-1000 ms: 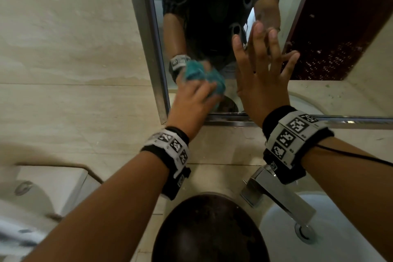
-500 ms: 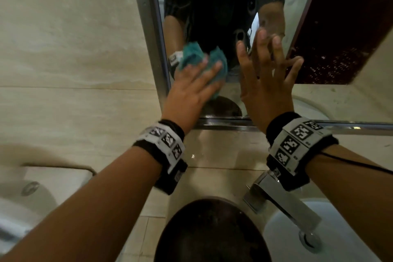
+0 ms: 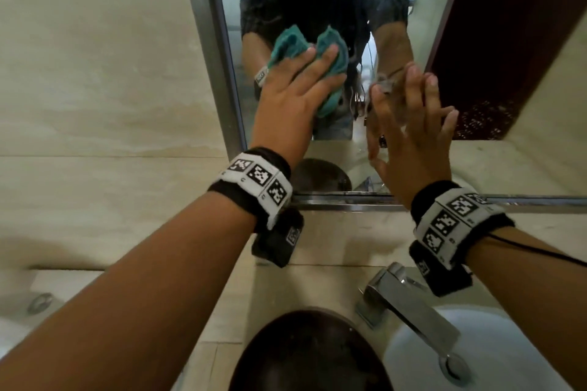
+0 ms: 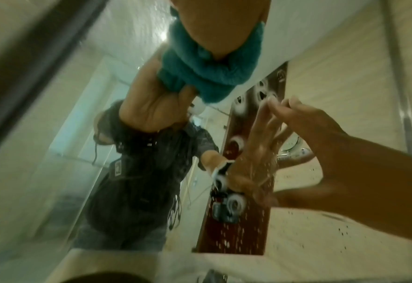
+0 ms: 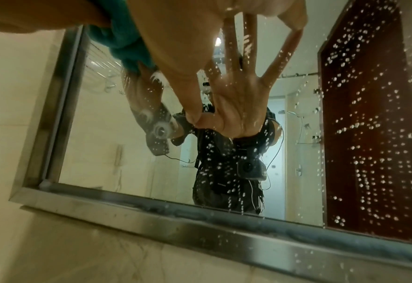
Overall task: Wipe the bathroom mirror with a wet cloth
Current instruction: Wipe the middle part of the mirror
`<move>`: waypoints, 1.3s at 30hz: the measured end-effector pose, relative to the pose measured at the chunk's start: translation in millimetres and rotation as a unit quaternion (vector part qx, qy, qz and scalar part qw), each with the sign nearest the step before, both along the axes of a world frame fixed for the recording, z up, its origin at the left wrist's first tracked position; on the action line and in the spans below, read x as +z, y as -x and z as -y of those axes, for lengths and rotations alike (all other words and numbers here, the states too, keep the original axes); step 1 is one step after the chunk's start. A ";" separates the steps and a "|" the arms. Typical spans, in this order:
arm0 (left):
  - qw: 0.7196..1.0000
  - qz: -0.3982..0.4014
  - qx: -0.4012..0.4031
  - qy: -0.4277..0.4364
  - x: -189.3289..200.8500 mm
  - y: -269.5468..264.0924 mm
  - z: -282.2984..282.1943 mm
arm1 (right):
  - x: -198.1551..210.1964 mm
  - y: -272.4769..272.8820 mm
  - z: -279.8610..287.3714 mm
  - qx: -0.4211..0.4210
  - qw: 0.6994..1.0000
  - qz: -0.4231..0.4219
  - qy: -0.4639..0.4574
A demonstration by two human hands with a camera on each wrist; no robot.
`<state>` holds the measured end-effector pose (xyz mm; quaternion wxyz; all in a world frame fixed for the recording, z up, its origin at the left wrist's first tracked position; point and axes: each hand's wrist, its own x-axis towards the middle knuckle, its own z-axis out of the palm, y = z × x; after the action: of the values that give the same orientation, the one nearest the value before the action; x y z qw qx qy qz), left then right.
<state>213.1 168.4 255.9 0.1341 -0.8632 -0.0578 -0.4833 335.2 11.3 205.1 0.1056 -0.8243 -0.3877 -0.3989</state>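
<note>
One teal cloth lies bunched against the glass of the one mirror, in its lower left part near the upright steel frame. Two hands are up at the glass. The left hand covers the cloth from behind, its fingers laid out nearly straight over the folds and pressing them flat to the mirror, so the cloth shows above the fingertips and hangs out below the heel of the palm; this grip is a spread, flat press and not a pinch. In the left wrist view the cloth bulges out from under the palm, doubled by its reflection. The right hand is just beside it, apart from the cloth, with its fingers fanned wide; in the right wrist view its thumb meets its own reflection at the glass, and this hand holds nothing. Each wrist wears one band printed with black and white square markers. White droplets speckle the right part of the mirror, thickest over the reflected dark red door. Below the mirror's bottom rail runs the pale stone worktop, carrying one chrome tap over one white basin, with one dark round bowl to its left.
</note>
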 end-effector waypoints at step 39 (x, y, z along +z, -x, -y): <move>0.948 -0.306 0.029 -0.082 -123.5 66.5 -34.1 | -9.2 -5.8 -5.7 -0.008 1.000 0.008 0.004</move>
<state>146.5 202.5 132.4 0.2300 -0.9535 0.0010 -0.1948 341.0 17.0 195.9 0.0960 -0.8247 -0.3831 -0.4049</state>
